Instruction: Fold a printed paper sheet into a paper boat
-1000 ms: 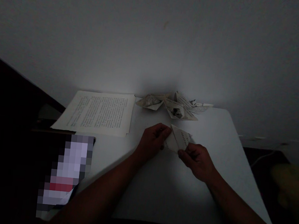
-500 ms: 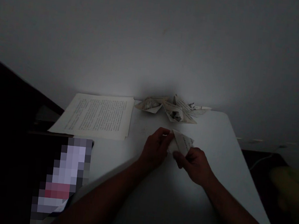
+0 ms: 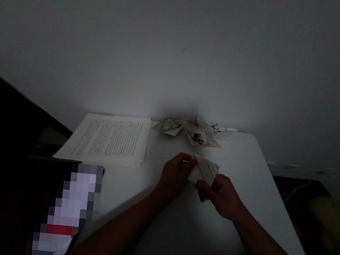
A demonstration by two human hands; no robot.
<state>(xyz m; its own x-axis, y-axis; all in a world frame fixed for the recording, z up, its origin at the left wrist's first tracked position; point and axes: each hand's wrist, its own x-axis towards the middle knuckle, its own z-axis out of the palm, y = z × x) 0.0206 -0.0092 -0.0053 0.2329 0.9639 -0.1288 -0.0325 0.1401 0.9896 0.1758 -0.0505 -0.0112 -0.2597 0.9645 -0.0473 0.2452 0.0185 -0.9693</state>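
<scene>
A small piece of folded printed paper (image 3: 206,169) is held up between both hands, over the white table. My left hand (image 3: 176,174) pinches its left edge, thumb in front. At its lower right side, my right hand (image 3: 219,192) grips it between thumb and fingers. Beyond the hands, near the wall, lie three folded paper boats: one at the left (image 3: 170,125), one in front (image 3: 202,136) and one behind at the right (image 3: 216,128). The light is dim, and the fingers behind the paper are partly hidden.
A stack of printed sheets (image 3: 105,139) lies at the table's back left. Below it is a pixelated, lit device (image 3: 69,206). The white table (image 3: 257,216) meets a grey wall. Something yellowish (image 3: 332,219) and a thin cable (image 3: 299,188) are at the right.
The whole view has shifted, so everything sits slightly lower in the picture. Both hands keep their hold on the folded paper, with hardly any other visible difference.
</scene>
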